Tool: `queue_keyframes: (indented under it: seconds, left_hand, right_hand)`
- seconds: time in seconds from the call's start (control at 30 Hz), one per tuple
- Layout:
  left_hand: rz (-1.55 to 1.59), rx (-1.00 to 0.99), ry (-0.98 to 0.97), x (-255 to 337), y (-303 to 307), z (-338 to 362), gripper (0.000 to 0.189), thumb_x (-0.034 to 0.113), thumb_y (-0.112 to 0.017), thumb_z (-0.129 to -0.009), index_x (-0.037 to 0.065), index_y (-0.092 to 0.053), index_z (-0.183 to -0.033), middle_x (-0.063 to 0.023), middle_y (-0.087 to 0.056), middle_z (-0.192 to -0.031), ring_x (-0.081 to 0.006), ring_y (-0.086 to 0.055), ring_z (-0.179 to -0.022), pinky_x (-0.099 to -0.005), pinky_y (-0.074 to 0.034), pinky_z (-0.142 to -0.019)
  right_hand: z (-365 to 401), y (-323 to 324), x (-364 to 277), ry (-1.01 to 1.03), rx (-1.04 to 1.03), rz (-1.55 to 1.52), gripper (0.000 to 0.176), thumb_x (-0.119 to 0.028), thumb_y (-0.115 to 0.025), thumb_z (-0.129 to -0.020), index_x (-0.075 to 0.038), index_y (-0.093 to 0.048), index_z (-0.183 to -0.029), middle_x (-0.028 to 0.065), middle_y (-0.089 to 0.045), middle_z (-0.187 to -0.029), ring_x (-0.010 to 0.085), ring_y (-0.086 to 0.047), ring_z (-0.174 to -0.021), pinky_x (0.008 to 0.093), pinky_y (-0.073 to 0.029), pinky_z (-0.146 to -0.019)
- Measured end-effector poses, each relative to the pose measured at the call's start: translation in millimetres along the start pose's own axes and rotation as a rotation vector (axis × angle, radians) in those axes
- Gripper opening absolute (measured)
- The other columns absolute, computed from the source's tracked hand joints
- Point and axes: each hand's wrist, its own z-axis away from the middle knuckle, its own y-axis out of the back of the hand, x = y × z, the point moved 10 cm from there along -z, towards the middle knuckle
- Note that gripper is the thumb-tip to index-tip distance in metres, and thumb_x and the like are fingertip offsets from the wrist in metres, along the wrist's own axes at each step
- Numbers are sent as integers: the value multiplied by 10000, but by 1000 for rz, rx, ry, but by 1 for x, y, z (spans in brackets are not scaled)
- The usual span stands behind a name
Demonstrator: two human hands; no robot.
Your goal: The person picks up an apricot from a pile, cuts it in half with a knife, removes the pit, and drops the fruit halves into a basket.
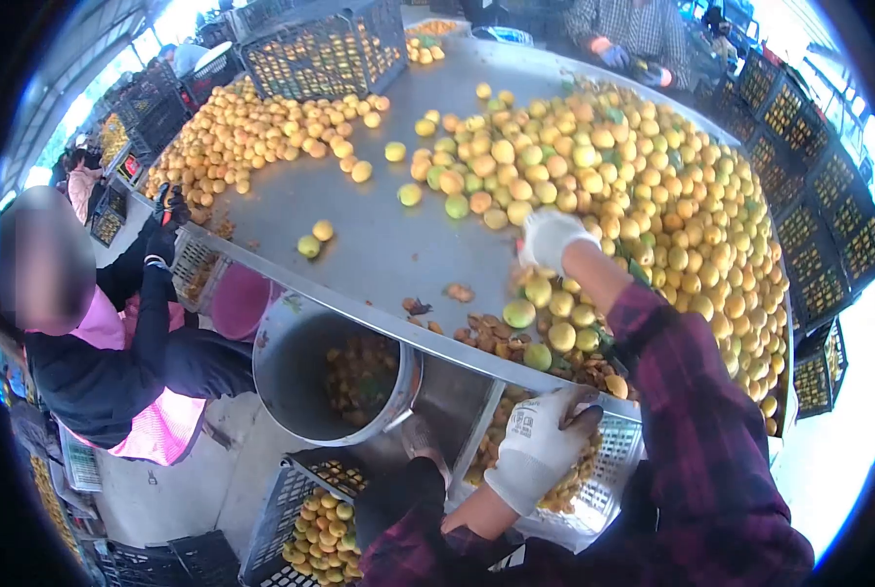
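A large heap of yellow-orange apricots, some greenish, covers the right side of the metal table. My right hand, in a white glove, reaches to the heap's near left edge and touches the fruit there; its fingertips are hidden. Below the table's front edge, my left hand, also gloved in white with dirty fingertips, has its fingers curled together over a white basket of split apricot pieces. Anything in its grip is hidden. Brown fruit scraps lie along the table's edge between my hands.
A grey bucket with fruit pieces and a black crate of apricots stand at lower left. A person in pink and dark clothes sits at left. Another person's gloved hands work across the table. Stacked crates line the right.
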Motion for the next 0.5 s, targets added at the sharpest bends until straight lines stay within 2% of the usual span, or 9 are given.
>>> queue_keyframes:
  seconds: [0.07,0.1,0.13,0.2,0.27,0.33,0.43,0.47,0.5]
  left_hand:
    - [132,13,-7,3,6,7,343,134,-661,-886,-11,-646,-1196,-209,-705,-1044,-254,-694,-955,-359,-520,-854]
    - [-18,83,-43,11,15,9,346,117,-667,-872,-12,-648,-1192,-180,-719,-983,-186,-684,-922,-332,-523,-823]
    - [60,74,67,3,18,13,319,88,-664,-879,-20,-656,-1179,-118,-726,-914,-119,-649,-888,-291,-518,-792]
    - [189,211,-45,4,30,14,315,56,-658,-893,-29,-647,-1196,-60,-704,-926,-81,-610,-874,-252,-504,-775]
    - [327,292,-103,9,44,11,360,39,-656,-908,-27,-611,-1259,-43,-687,-997,-94,-607,-876,-247,-498,-783]
    - [631,373,-136,13,50,10,435,51,-664,-913,-33,-558,-1327,-37,-674,-1074,-99,-601,-910,-242,-491,-797]
    - [761,295,-165,23,40,-1,494,65,-676,-918,-37,-516,-1373,-62,-658,-1142,-124,-621,-955,-265,-505,-819]
    - [810,286,-177,27,37,-2,504,66,-677,-918,-34,-508,-1383,-74,-651,-1170,-134,-632,-976,-277,-514,-823]
    - [926,194,-217,33,28,-4,532,70,-694,-910,-27,-493,-1393,-113,-637,-1227,-173,-647,-1048,-306,-549,-841]
  right_hand:
    - [34,2,3,-40,26,-142,558,-456,-741,-775,-35,-688,-1138,184,-690,-1157,332,-683,-1035,419,-556,-839]
    - [50,-2,13,-86,29,-295,575,-468,-777,-735,-30,-697,-1099,181,-704,-1105,320,-690,-989,407,-555,-813]
    - [49,-21,32,-89,41,-635,530,-392,-853,-657,-21,-708,-1005,122,-712,-907,244,-681,-806,367,-548,-696]
    - [82,-4,42,-71,121,-933,435,-282,-877,-654,-14,-715,-955,50,-682,-788,155,-629,-672,314,-515,-591]
    - [122,9,38,69,108,-1211,387,-239,-874,-672,-19,-714,-948,17,-669,-753,107,-608,-626,264,-487,-539]
    - [173,29,30,-95,173,-1244,389,-202,-868,-690,-25,-728,-1007,6,-673,-767,81,-600,-641,229,-480,-556]
    - [225,48,9,-39,185,-1177,469,-133,-853,-711,-23,-719,-1147,14,-703,-859,62,-613,-762,241,-514,-668]
    - [229,48,7,104,239,-1150,464,-101,-851,-705,-24,-718,-1142,30,-711,-909,73,-620,-819,261,-526,-727]
    - [239,46,5,117,249,-1149,467,-117,-846,-717,-21,-710,-1154,41,-713,-916,78,-624,-831,264,-528,-742]
